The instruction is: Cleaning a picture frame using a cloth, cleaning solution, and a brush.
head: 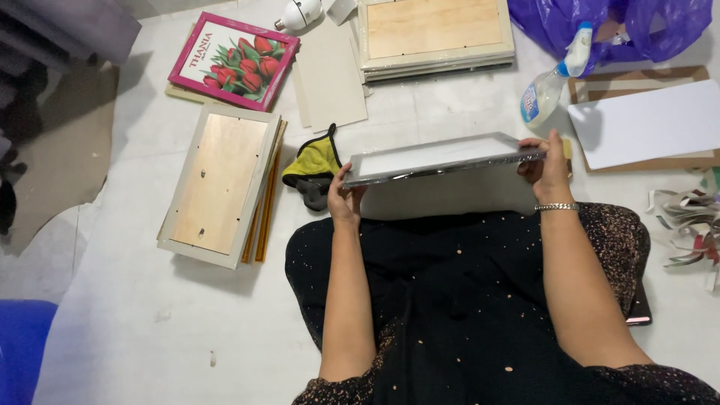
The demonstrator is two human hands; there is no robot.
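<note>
The blue container [22,345] is cut by the left edge, and the dark cloth [315,193] lies half under the yellow one [316,159].

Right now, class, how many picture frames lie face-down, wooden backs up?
2: one face-down frame left of the person's lap, another atop the stack at the top edge. More may be hidden beneath both.

I count two stacks of pale wooden-backed frames [217,184] [435,34], one pink-bordered tulip picture [234,60], one clear spray bottle [551,82], one yellow cloth [315,161], one white bulb [298,13].
</note>
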